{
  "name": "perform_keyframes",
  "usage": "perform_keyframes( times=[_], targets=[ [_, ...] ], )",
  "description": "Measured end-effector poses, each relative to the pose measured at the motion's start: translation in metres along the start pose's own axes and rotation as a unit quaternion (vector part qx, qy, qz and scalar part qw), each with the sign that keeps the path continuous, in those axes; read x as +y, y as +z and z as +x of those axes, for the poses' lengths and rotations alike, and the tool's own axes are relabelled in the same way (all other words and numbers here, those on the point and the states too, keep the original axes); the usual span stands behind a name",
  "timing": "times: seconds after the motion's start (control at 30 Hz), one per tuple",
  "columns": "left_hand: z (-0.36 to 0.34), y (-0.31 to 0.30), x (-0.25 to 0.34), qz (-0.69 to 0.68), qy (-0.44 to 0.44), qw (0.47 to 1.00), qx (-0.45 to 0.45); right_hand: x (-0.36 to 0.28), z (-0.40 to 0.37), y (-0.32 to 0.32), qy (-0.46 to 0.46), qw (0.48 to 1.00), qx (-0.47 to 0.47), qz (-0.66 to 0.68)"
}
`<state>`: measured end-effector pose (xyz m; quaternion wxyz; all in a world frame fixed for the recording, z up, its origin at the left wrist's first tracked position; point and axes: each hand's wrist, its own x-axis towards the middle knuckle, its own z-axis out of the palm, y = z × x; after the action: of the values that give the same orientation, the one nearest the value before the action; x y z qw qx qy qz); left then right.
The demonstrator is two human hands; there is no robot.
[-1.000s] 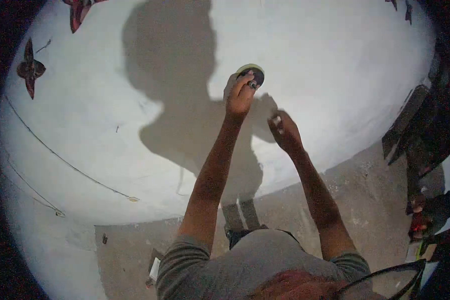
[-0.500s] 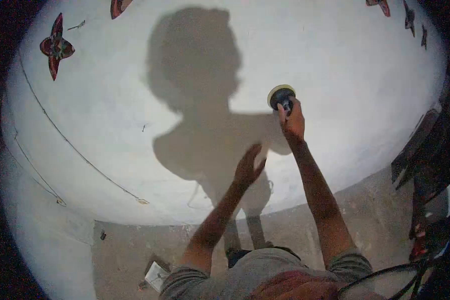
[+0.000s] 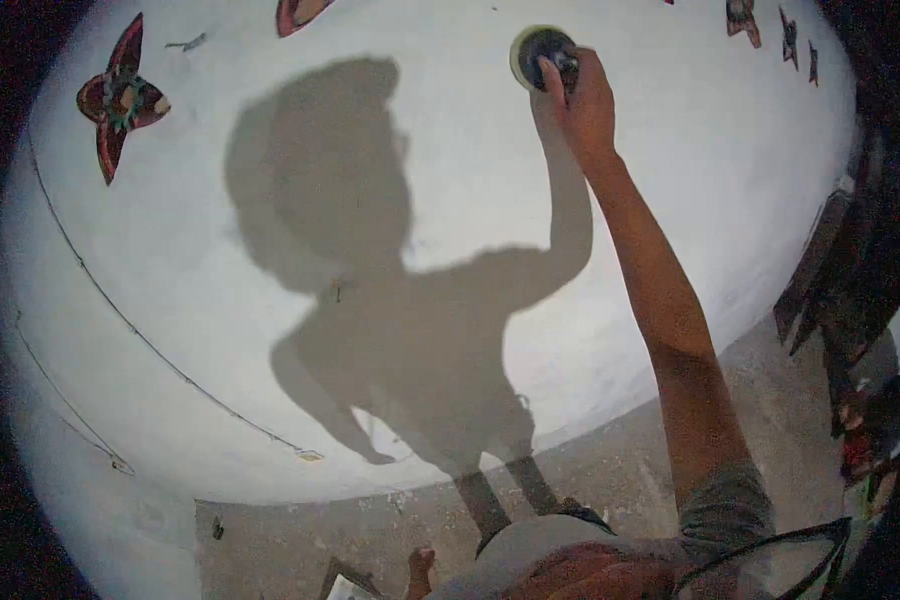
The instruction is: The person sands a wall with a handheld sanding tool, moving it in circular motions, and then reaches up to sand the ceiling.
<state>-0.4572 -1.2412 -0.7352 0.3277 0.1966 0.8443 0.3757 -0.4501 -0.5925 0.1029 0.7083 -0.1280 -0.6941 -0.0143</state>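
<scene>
High on the white wall (image 3: 470, 170), my right hand (image 3: 588, 105) grips a round black pad (image 3: 542, 58) by its knob-like handle. The pad has a pale yellow rim, and its flat face is against or very close to the wall; exact contact cannot be made out. My right arm is stretched upward. My left hand (image 3: 422, 572) hangs low beside my body at the bottom of the view, in front of the floor. It is small and dim there, and its fingers do not show clearly.
Flower-like red and dark decorations (image 3: 120, 98) hang on the wall at upper left and right. A cable (image 3: 155, 345) runs down the wall to a small socket (image 3: 310, 456). A white-topped object (image 3: 348, 588) lies on the floor (image 3: 290, 530). Dark furniture (image 3: 840, 270) stands at right.
My right hand has moved up the wall with the pad. My left hand has dropped from in front of the wall to beside my body. The view has shifted.
</scene>
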Motion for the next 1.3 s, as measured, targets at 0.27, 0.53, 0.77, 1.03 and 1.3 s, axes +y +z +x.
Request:
perform_keyframes(
  times=[0.27, 0.53, 0.77, 1.03, 1.3],
  targets=[
    [0.056, -0.038, -0.073, 0.076, 0.027, 0.996, -0.039, -0.034, 0.055, 0.036, -0.032, 0.993, 0.113, -0.033],
    [0.123, -0.087, -0.056, -0.506, -0.193, 0.833, 0.112, -0.036, 0.030, 0.060, -0.073, 0.984, 0.130, -0.101],
    [0.146, -0.091, -0.047, -0.417, -0.218, 0.882, 0.026, -0.013, 0.087, 0.061, -0.096, 0.971, 0.204, -0.083],
    [0.155, -0.080, -0.040, -0.302, -0.257, 0.916, -0.069, 0.015, 0.110, 0.063, -0.109, 0.980, 0.132, -0.099],
    [0.156, -0.105, -0.018, -0.319, -0.246, 0.910, -0.100, 0.018, 0.135, 0.072, -0.091, 0.971, 0.202, -0.093]
  ],
)
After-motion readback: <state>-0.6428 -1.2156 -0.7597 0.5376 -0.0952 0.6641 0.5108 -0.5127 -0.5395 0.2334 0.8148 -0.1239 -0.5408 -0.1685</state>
